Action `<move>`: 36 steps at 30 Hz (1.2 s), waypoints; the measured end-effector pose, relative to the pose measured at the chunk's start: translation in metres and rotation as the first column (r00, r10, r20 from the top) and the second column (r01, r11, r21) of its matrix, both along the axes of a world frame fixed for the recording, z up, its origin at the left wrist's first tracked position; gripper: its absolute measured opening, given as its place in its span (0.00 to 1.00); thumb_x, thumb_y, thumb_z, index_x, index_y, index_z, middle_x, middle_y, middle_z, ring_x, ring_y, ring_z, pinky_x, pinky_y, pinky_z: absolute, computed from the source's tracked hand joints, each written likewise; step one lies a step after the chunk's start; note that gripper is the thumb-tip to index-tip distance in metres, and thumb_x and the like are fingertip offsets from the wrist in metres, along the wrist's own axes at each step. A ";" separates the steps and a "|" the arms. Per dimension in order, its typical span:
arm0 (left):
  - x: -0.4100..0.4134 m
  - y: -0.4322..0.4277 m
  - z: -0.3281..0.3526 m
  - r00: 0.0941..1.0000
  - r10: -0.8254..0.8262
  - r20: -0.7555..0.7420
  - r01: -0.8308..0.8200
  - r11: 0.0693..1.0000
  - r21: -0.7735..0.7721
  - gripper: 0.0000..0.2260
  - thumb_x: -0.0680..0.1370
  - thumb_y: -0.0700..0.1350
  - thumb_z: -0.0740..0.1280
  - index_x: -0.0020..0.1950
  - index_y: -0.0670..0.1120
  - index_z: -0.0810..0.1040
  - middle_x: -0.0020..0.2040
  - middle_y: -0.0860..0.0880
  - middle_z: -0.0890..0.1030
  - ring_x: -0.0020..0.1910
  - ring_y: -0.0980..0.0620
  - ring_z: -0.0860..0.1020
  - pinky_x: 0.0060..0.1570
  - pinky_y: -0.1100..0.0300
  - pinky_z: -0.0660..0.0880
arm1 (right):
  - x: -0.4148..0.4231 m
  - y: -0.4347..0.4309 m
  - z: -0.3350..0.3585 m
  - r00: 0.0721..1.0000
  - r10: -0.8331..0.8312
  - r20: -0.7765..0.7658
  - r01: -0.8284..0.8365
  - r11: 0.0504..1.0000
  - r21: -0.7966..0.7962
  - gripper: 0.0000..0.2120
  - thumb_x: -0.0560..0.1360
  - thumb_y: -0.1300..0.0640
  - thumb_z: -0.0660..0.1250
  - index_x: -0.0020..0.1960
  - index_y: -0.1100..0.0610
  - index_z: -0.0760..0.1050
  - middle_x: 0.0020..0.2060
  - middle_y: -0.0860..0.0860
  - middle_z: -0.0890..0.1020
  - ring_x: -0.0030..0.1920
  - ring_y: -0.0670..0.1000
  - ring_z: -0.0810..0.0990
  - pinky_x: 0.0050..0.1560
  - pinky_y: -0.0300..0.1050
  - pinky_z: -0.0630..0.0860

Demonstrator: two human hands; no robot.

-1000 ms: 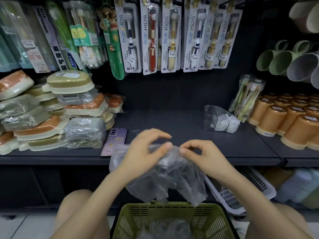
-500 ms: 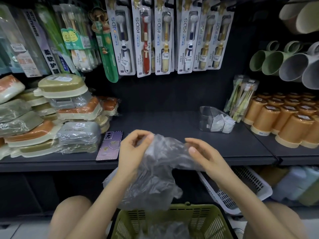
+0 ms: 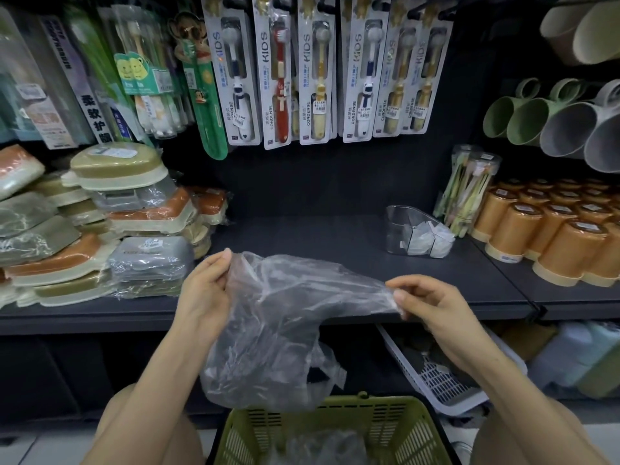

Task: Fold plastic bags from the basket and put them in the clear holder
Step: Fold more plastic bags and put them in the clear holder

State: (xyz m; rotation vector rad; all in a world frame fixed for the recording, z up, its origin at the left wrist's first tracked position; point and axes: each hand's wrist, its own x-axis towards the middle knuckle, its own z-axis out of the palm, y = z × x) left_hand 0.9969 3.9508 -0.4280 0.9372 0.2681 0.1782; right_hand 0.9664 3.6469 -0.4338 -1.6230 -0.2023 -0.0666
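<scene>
The shelf [image 3: 318, 236] lies beyond the hands, a flat bed for folding. The basket [image 3: 369, 402] sits below them. The bag [image 3: 285, 313] hangs between them, crumpled; best pull its top edge taut and level. The holder [image 3: 402, 229] stands beyond the right hand [image 3: 426, 300]. It and the left hand [image 3: 204, 293] each pinch an edge.

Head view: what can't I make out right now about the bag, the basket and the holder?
Head view, plastic bag: crumpled and see-through, handles and mouth indistinguishable.
Head view, left hand: its own back hides the grip's fingertips.
Head view, green basket: cut off by the bottom edge; remaining bags uncountable.
Head view, clear holder: too small; folded bags inside overlap, count unclear.
</scene>
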 end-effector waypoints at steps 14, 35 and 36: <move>0.001 0.009 -0.009 0.993 -0.102 -0.052 0.114 0.842 0.527 0.05 0.76 0.39 0.69 0.49 0.40 0.83 0.45 0.45 0.84 0.47 0.48 0.82 0.49 0.56 0.76 | 0.010 -0.012 0.007 0.998 0.056 -0.006 -0.056 0.981 -0.187 0.10 0.79 0.64 0.62 0.50 0.57 0.82 0.27 0.44 0.76 0.33 0.49 0.71 0.40 0.39 0.72; 0.014 0.009 0.002 0.970 0.236 0.066 -0.244 0.955 0.167 0.07 0.80 0.42 0.65 0.43 0.50 0.78 0.44 0.54 0.79 0.46 0.56 0.77 0.55 0.59 0.75 | 0.009 -0.020 0.008 0.991 0.112 0.080 -0.092 0.972 -0.217 0.19 0.70 0.46 0.66 0.37 0.64 0.80 0.42 0.53 0.83 0.43 0.46 0.80 0.47 0.35 0.74; 0.015 0.008 0.002 0.963 0.258 0.082 -0.269 0.940 0.209 0.07 0.80 0.43 0.65 0.43 0.51 0.78 0.44 0.54 0.79 0.47 0.56 0.76 0.56 0.58 0.74 | 0.010 -0.021 0.008 0.990 0.115 0.087 -0.091 0.966 -0.243 0.22 0.71 0.45 0.65 0.36 0.65 0.78 0.39 0.55 0.81 0.40 0.47 0.79 0.46 0.36 0.73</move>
